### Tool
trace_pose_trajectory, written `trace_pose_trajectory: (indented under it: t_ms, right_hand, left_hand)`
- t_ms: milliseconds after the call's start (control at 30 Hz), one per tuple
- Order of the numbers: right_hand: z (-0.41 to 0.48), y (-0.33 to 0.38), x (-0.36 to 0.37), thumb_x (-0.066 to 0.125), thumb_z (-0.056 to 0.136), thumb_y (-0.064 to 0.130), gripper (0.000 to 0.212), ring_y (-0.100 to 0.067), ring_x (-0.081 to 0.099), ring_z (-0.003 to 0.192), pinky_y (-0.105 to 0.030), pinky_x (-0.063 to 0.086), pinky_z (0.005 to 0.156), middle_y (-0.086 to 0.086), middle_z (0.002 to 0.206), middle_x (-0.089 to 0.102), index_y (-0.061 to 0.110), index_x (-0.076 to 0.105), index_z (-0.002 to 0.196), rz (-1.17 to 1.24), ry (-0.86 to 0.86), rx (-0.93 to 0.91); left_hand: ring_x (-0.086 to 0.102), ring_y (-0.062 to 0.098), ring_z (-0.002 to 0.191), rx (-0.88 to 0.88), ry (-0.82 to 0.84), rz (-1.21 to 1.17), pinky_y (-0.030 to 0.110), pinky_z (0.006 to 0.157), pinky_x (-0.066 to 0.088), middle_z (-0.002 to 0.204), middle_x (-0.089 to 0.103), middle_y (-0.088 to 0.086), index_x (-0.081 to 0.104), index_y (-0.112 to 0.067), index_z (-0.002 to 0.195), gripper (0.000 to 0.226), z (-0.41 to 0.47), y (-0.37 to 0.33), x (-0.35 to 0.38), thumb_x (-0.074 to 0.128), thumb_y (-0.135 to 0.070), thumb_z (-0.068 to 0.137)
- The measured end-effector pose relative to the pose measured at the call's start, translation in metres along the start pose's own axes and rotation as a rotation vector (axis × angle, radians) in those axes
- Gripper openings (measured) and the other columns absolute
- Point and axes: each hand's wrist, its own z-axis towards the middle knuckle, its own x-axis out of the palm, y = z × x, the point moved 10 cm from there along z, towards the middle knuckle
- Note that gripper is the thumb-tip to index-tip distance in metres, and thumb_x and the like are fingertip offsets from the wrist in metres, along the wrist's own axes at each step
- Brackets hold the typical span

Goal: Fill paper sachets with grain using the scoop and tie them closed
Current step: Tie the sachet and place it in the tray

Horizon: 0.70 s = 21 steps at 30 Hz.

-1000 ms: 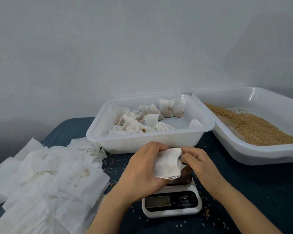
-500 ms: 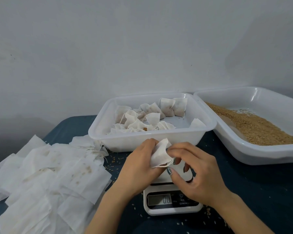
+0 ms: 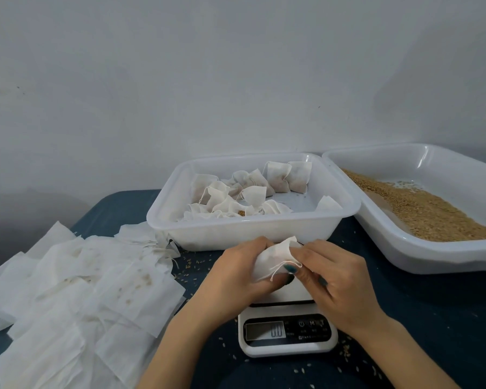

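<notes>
since a second ago the sachet (image 3: 272,255) has gone from a flat square spread between our hands to a bunched wad, and our right hand (image 3: 330,279) has closed in over its right edge.

our right thumb (image 3: 291,268) and the curled fingers above it pinch the gathered edge, just where the thin drawstring (image 3: 275,271) loops out. our left hand (image 3: 236,272) cups the other side, its fingers (image 3: 257,245) curled over the top and the thumb tucked under. the sachet sits between both hands, lifted just above the scale (image 3: 288,335), whose display reads zero. we cannot tell whether any grain is inside.

we judge the paper light, soft and quick to tear, so the body wants only a gentle cradle. the pull belongs on the string ends, with the mouth kept up so nothing spills.

beyond our knuckles stands a white tray (image 3: 236,227) of tied sachets (image 3: 253,195). touching its right rim is a second tray (image 3: 404,249) with the grain (image 3: 421,211) sloped along one side. to our left lies a loose heap of flat sachets (image 3: 82,276) on the dark cloth (image 3: 432,318), with stray kernels (image 3: 192,263) scattered near the scale. no scoop is in view.
</notes>
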Motion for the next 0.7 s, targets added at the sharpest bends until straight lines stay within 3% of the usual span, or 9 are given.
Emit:
trace_pose_trajectory:
  t_ms: [167, 300, 367, 433, 533, 700]
  right_hand:
    - [0.004, -0.009, -0.022, 0.043, 0.104, 0.033, 0.030, -0.001, 0.061, 0.065, -0.022, 0.046, 0.051, 0.012, 0.086, 0.067, 0.021, 0.069, 0.101, 0.139, -0.140, 0.097]
    - [0.002, -0.045, -0.050, 0.049, 0.096, 0.022, 0.018, 0.005, 0.059, 0.073, -0.008, 0.041, 0.059, 0.018, 0.089, 0.065, 0.028, 0.065, 0.098, -0.095, -0.275, 0.353]
    - [0.004, -0.066, -0.058, 0.054, 0.092, 0.014, 0.019, -0.001, 0.056, 0.079, -0.017, 0.043, 0.064, 0.017, 0.093, 0.062, 0.029, 0.064, 0.099, -0.204, -0.254, 0.463]
    - [0.012, -0.087, -0.066, 0.055, 0.090, 0.008, 0.024, -0.012, 0.055, 0.090, -0.029, 0.043, 0.070, 0.011, 0.096, 0.060, 0.026, 0.065, 0.102, -0.291, -0.191, 0.517]
    - [0.023, -0.135, -0.073, 0.050, 0.091, 0.004, 0.030, -0.027, 0.057, 0.103, -0.034, 0.041, 0.080, -0.003, 0.111, 0.066, 0.017, 0.067, 0.112, -0.366, 0.002, 0.648]
    - [0.002, -0.207, -0.072, 0.056, 0.096, 0.011, 0.034, -0.031, 0.058, 0.117, -0.041, 0.044, 0.098, -0.010, 0.133, 0.062, 0.010, 0.061, 0.129, -0.481, 0.402, 1.009]
  left_hand:
    - [0.057, 0.000, 0.070, -0.024, -0.037, -0.052, 0.015, 0.059, 0.040, 0.079, 0.062, -0.021, 0.056, -0.039, 0.089, 0.017, -0.001, 0.006, -0.006, 0.071, -0.046, 0.084]
    - [0.054, 0.001, 0.067, -0.042, -0.075, -0.128, 0.012, 0.057, 0.039, 0.078, 0.062, -0.018, 0.057, -0.033, 0.089, 0.018, 0.000, 0.009, -0.009, 0.068, -0.046, 0.082]
    - [0.054, 0.001, 0.067, -0.048, -0.084, -0.149, 0.013, 0.058, 0.039, 0.079, 0.062, -0.015, 0.058, -0.031, 0.090, 0.017, 0.000, 0.011, -0.009, 0.070, -0.042, 0.084]
    - [0.053, 0.001, 0.067, -0.054, -0.087, -0.154, 0.014, 0.058, 0.040, 0.078, 0.062, -0.017, 0.058, -0.031, 0.090, 0.016, 0.000, 0.013, -0.009, 0.072, -0.037, 0.086]
    - [0.053, 0.001, 0.066, -0.052, -0.091, -0.163, 0.013, 0.057, 0.038, 0.077, 0.061, -0.020, 0.058, -0.031, 0.089, 0.016, 0.000, 0.014, -0.009, 0.071, -0.039, 0.085]
    - [0.054, -0.001, 0.067, -0.052, -0.091, -0.160, 0.012, 0.058, 0.040, 0.078, 0.062, -0.021, 0.057, -0.033, 0.089, 0.015, 0.000, 0.014, -0.007, 0.070, -0.040, 0.087]
